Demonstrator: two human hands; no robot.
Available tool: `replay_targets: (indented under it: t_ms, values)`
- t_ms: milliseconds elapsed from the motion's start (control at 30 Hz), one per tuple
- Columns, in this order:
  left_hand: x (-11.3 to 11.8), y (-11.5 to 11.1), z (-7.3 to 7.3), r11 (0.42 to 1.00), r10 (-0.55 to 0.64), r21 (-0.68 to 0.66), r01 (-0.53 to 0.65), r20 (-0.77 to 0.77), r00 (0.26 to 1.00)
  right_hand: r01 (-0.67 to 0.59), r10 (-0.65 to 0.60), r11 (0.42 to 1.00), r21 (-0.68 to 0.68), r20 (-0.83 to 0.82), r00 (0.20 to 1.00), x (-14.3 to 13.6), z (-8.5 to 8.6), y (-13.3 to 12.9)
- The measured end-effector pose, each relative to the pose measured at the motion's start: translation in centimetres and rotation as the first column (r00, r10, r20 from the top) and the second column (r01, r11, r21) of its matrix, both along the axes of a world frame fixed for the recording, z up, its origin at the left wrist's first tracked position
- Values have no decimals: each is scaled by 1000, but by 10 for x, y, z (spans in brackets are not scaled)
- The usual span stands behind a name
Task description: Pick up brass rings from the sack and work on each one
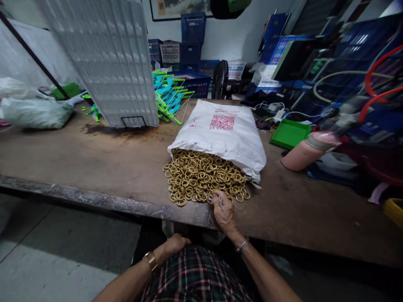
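A pile of brass-coloured rings [201,178] spills from the mouth of a white sack [239,134] printed with a red code, which lies on the table. At the front edge of the pile, my right hand [224,214] is closed in a pinch. A thin silvery metal piece shows between its fingers; its kind is unclear. My left hand [176,243] is low at my lap, below the table's edge, with its fingers curled. What it holds, if anything, is hidden. Whitish plastic [168,228] hangs just beyond it under the table.
A tall translucent ribbed panel [107,63] stands at the back left, with green and teal plastic parts [170,94] behind it. Right of the sack are a green tray [290,134] and a pink bottle [307,151]. A pale plastic bag [37,112] lies far left.
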State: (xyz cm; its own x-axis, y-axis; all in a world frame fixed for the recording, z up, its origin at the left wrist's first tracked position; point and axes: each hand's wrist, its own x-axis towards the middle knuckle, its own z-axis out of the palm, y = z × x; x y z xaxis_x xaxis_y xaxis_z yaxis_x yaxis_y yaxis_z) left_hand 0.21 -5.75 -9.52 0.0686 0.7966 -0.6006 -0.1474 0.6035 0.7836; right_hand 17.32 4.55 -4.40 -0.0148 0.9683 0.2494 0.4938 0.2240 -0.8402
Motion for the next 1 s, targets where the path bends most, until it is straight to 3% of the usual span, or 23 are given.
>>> replay_targets:
  t_ms: [133,233,300,367,467,600,767,867,1000]
  values:
    - [-5,-10,37,982,-180,43,182,-45,983,-14,14,1000,-27,-28,1000,0,4,1]
    - [-6,-11,77,889,-356,235,393,-184,916,-46,43,998,-53,-47,998,-2,7,-1]
    - [-3,-5,99,910,-244,277,309,-245,938,-83,77,994,-77,-71,995,-3,10,-4]
    - [2,8,110,940,-65,310,143,-248,967,-128,120,987,-94,-85,989,-5,13,-8]
    - [11,32,109,896,101,443,14,-236,966,-210,205,973,-93,-58,977,-5,20,-16]
    - [22,54,98,861,36,503,71,-201,979,-269,270,958,-102,-9,963,-5,27,-25]
    - [27,56,91,858,44,510,66,-201,979,-260,234,937,-233,-134,963,-8,31,-31]
    - [26,53,86,813,62,570,121,-291,955,-252,184,905,-343,-217,959,-11,30,-30]
    - [25,49,83,794,57,584,169,-348,936,-246,165,895,-373,-237,957,-13,26,-25]
